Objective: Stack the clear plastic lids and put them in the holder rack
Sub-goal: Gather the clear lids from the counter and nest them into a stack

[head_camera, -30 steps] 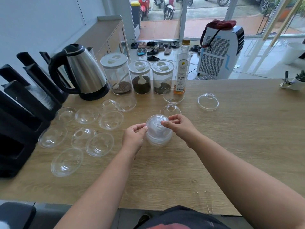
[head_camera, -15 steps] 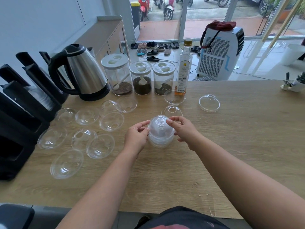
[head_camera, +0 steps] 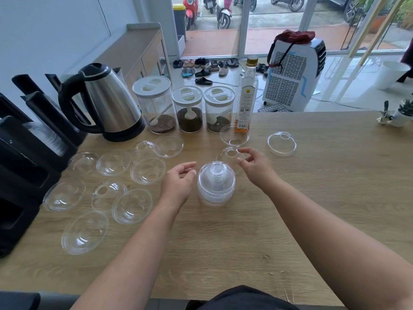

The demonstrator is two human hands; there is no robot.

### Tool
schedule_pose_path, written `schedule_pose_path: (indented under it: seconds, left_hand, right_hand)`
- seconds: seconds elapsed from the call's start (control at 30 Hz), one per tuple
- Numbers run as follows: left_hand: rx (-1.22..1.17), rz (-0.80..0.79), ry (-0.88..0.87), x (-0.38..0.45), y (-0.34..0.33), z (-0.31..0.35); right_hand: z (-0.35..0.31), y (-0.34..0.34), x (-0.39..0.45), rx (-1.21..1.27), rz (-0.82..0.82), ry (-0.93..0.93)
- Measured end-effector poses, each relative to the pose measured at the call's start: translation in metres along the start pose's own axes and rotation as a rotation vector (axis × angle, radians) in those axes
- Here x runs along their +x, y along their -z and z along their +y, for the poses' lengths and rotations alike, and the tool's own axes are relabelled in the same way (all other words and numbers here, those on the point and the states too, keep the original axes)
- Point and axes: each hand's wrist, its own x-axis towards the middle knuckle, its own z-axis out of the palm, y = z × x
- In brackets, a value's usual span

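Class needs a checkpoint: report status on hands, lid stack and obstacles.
Left hand and right hand open, flanking, not touching. Stack of clear domed plastic lids upright on wooden table. Loose lids still scattered; nothing blocking.

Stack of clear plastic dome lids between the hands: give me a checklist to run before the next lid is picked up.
1. Stack of clear plastic dome lids stands upright on the wooden table: ok.
2. Left hand holds nothing: ok.
3. Right hand holds nothing: ok.
4. Nearest loose dome lid sits hole up by the right fingers: ok.
5. Black holder rack has a free slot: cannot tell.
6. All loose lids face the same way: not ok, several lie rim up.
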Motion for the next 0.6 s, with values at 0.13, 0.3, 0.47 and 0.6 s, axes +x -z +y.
schedule_pose_path:
  seconds: [0.13,0.3,0.47,0.6]
  left_hand:
    - [0.166,-0.035,-0.111,0.026,-0.001,0.020]
    - [0.455,-0.168,-0.342,0.063,-0.014,0.045]
    - [0.814,-0.369,-0.517,0.096,-0.036,0.057]
    - [1.056,-0.498,-0.643,0.112,-0.059,0.058]
  right_hand:
    - [0.000,0.001,0.018,-0.589,-0.019,0.114]
    - [0.005,0.001,0.019,-0.819,0.008,0.253]
    - [0.015,0.011,0.009,-0.671,-0.001,0.170]
    - [0.023,0.018,0.000,-0.663,-0.007,0.140]
